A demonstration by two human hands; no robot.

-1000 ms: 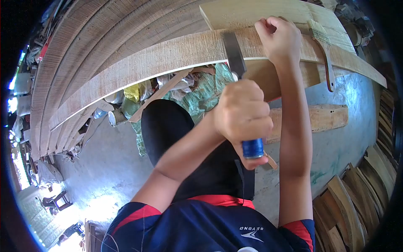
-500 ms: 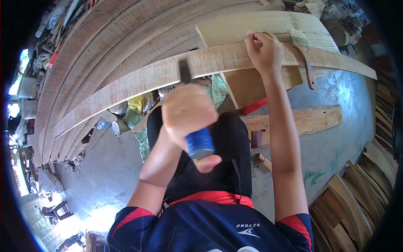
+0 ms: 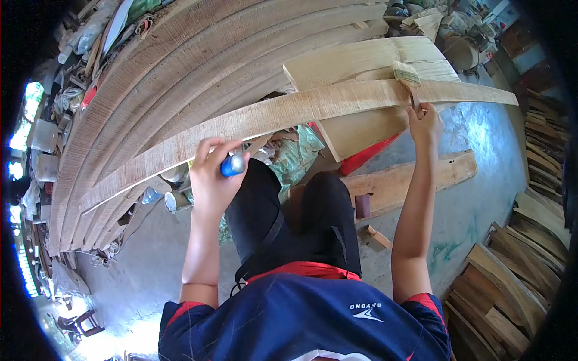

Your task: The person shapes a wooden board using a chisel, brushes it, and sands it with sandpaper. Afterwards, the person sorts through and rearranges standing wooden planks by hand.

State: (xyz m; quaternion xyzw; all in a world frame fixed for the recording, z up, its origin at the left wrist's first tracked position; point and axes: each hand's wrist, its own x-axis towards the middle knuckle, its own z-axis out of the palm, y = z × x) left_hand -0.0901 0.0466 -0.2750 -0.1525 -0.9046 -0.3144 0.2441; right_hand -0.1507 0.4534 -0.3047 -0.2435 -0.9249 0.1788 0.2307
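In my left hand (image 3: 214,174) is a blue-handled tool (image 3: 233,165), its handle end turned up toward me. The fingers curl about it near the front edge of a long curved plank (image 3: 259,123), and its blade is hidden. My right hand (image 3: 426,123) grips the brown handle of a flat paintbrush (image 3: 413,93). The brush's pale bristles (image 3: 406,73) rest over the far side of the plank. Beneath the plank lies a wide light board (image 3: 361,129).
Curved rough planks (image 3: 180,66) are stacked along the far left. A thick wooden beam (image 3: 433,180) lies on the floor, with a brown block (image 3: 362,206) against it. Cut boards (image 3: 506,283) are piled at the right. A green plastic sheet (image 3: 295,153) is bunched under the plank.
My left hand has moved left and turned the blue-handled tool, hiding its dark blade. My right hand has come off the plank and taken the paintbrush handle. The view has shifted.
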